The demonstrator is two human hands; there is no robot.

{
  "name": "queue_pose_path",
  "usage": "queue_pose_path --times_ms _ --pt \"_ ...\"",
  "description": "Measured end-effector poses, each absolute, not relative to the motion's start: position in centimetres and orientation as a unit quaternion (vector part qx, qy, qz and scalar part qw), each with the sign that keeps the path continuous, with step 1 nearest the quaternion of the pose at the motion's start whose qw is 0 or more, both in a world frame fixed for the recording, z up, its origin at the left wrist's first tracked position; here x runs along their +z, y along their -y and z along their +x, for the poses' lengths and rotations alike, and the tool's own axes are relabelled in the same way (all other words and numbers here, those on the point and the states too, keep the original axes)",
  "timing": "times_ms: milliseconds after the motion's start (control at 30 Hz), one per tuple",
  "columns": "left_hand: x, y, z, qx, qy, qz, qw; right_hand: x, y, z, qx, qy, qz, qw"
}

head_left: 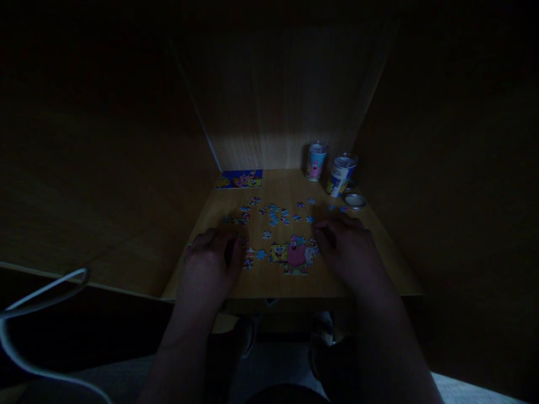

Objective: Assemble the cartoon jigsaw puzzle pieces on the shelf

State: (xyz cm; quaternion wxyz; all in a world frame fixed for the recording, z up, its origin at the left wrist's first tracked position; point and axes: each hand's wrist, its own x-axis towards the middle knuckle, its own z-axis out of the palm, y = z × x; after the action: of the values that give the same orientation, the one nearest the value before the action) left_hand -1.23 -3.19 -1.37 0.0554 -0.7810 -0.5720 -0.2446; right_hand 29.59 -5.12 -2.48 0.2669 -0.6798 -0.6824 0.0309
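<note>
Joined puzzle patch (292, 255), long axis left-right, between both hands.

Surface: wooden desk (379, 264), dimly lit.
Centre: part-built puzzle (292, 253), loose pieces (273, 213).
Back: picture card (240, 179), two tins (316, 161), lid (355, 200).

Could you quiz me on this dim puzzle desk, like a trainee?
1. True or false: both hands rest on the desk.
2. How many tins stand at the back right? A) one B) two C) four
3. What lies between the hands?

Key
1. True: the left hand and right hand lie palm down either side of the puzzle.
2. B; a loose lid lies beside them.
3. The joined puzzle patch, with loose pieces scattered behind it.
</note>
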Motion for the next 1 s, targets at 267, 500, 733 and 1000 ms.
queue_pose_path --times_ms 267,500,733,1000 --pt "-1.26 3.23 -1.17 -0.243 0.578 -0.778 0.043 -2.53 5.1 29.53 0.035 0.683 -0.678 0.27" --pt "-1.27 3.2 -1.17 -0.242 0.577 -0.779 0.051 -2.56 5.06 29.57 0.028 0.685 -0.675 0.273" --pt "-1.33 3.15 -1.15 -0.244 0.571 -0.782 0.052 -2.48 5.09 29.6 0.027 0.688 -0.674 0.269" --pt "-1.29 3.17 -1.2 -0.241 0.572 -0.782 0.051 -2.5 5.12 29.5 0.029 0.685 -0.678 0.265"
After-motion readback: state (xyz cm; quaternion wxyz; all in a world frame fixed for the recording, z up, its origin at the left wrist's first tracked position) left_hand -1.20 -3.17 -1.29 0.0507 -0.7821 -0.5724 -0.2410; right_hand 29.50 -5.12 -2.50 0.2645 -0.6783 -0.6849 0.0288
